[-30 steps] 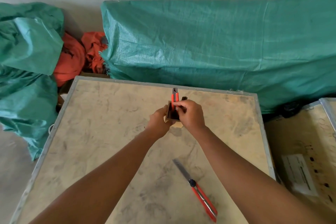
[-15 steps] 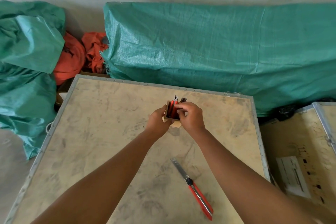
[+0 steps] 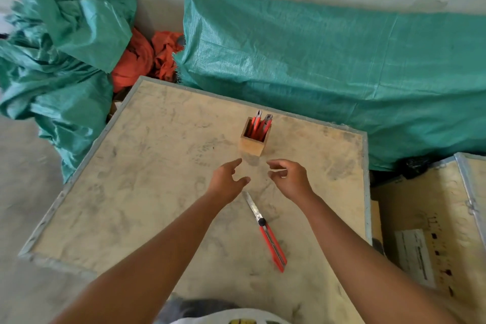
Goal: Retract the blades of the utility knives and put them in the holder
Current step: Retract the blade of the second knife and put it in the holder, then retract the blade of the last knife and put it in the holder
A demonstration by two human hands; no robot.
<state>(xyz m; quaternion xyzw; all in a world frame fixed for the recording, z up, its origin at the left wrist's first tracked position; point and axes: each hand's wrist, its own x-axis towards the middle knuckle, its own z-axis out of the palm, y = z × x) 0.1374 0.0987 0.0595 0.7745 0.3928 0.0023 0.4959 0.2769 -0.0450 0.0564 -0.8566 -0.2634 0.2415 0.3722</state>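
A small square wooden holder (image 3: 252, 145) stands upright near the far middle of the plywood crate top (image 3: 147, 187). Red utility knives (image 3: 259, 126) stick out of it, leaning to the right. One more red utility knife (image 3: 271, 239) lies flat nearer to me, its long steel blade (image 3: 253, 206) extended and pointing away. My left hand (image 3: 228, 181) and my right hand (image 3: 290, 179) hover just in front of the holder, fingers apart, holding nothing. The blade tip lies between my two wrists.
Green tarpaulin covers a long bulk (image 3: 328, 66) behind the crate and a heap (image 3: 60, 55) at the left. Orange cloth (image 3: 142, 58) lies between them. A second crate with a white label (image 3: 415, 258) stands at the right, past a narrow gap.
Both hands have let go of the holder and drawn back toward me. The knife that my right hand was pushing in now stands in the holder.
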